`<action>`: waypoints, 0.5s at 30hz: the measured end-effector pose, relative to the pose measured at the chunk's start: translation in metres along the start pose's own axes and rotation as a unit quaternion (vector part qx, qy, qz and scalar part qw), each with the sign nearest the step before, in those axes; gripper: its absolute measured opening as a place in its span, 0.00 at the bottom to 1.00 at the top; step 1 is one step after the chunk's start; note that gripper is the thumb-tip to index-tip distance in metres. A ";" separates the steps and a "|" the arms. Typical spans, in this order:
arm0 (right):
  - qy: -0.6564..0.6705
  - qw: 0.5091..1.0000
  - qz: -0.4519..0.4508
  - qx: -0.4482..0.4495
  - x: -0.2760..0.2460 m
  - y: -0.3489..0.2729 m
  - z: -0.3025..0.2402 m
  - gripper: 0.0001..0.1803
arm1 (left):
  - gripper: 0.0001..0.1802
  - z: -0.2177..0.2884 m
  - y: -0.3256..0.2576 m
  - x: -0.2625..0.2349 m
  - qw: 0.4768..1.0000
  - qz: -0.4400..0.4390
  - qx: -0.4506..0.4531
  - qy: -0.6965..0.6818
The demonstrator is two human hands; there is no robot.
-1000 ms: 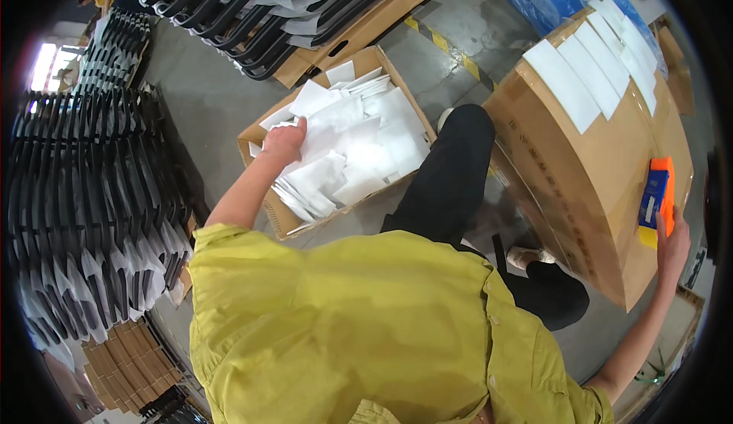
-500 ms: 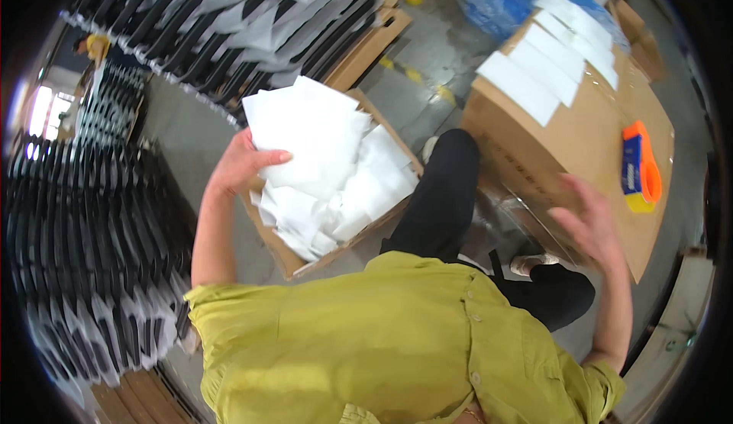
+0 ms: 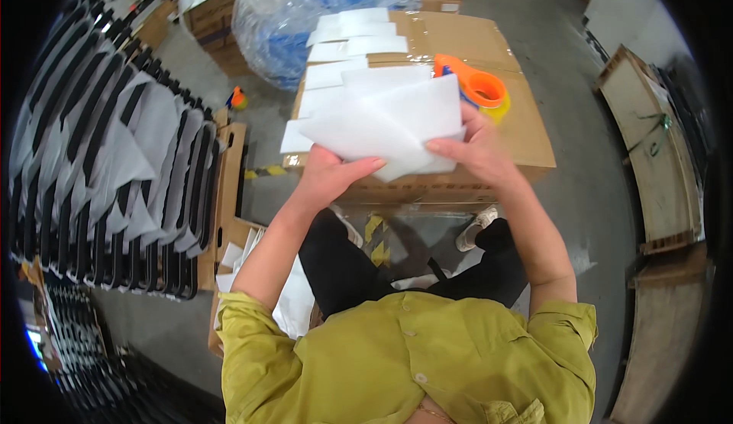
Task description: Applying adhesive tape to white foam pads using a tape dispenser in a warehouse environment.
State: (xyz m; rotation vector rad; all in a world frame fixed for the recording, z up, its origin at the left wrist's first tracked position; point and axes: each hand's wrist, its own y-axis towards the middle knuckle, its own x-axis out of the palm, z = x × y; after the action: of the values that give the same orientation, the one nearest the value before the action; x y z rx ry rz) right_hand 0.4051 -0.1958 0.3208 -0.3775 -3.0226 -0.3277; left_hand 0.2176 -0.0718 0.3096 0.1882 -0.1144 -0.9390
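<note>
Both hands hold a loose, fanned stack of white foam sheets [image 3: 389, 122] in front of me, over the near edge of a large cardboard box [image 3: 527, 130]. My left hand [image 3: 334, 176] grips the lower left of the stack, thumb on top. At the right side my right hand [image 3: 477, 149] is closed on it, its thumb across the front and fingers mostly behind. More white sheets [image 3: 324, 77] lie in overlapping rows on the left part of the box top. An orange tape dispenser [image 3: 485, 84] sits on the box, partly hidden by the stack.
An open carton of white sheets [image 3: 294, 302] stands on the floor at my lower left. Stacked black frames with white wrapping [image 3: 114, 157] line the left. Beyond the box lies a blue bundle in clear plastic [image 3: 282, 31]. Wooden crates [image 3: 653, 149] stand at right.
I have turned from the open carton to face the large box. The white sheets came along in my left hand, and my right hand, empty before, now holds them too.
</note>
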 end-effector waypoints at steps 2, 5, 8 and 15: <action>-0.046 0.997 0.024 -0.051 -0.025 0.004 -0.011 0.29 | 0.29 -0.015 0.032 0.008 0.999 -0.019 0.019 0.048; -0.297 0.952 0.065 -0.016 -0.059 0.007 -0.008 0.33 | 0.36 -0.046 0.069 0.023 0.996 -0.075 0.015 0.049; -0.276 0.959 0.055 0.018 -0.067 0.008 0.022 0.41 | 0.45 -0.065 0.083 0.029 0.997 -0.067 -0.021 -0.024; -0.200 0.958 0.157 -0.130 -0.066 -0.008 0.029 0.42 | 0.49 -0.071 0.090 0.041 0.997 -0.061 -0.018 -0.046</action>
State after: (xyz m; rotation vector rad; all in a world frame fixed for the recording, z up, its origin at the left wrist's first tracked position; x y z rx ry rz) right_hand 0.4657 -0.2123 0.2844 -1.0492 -3.2237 -0.7005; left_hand 0.3253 -0.0450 0.2598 0.1192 -0.1733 -1.0713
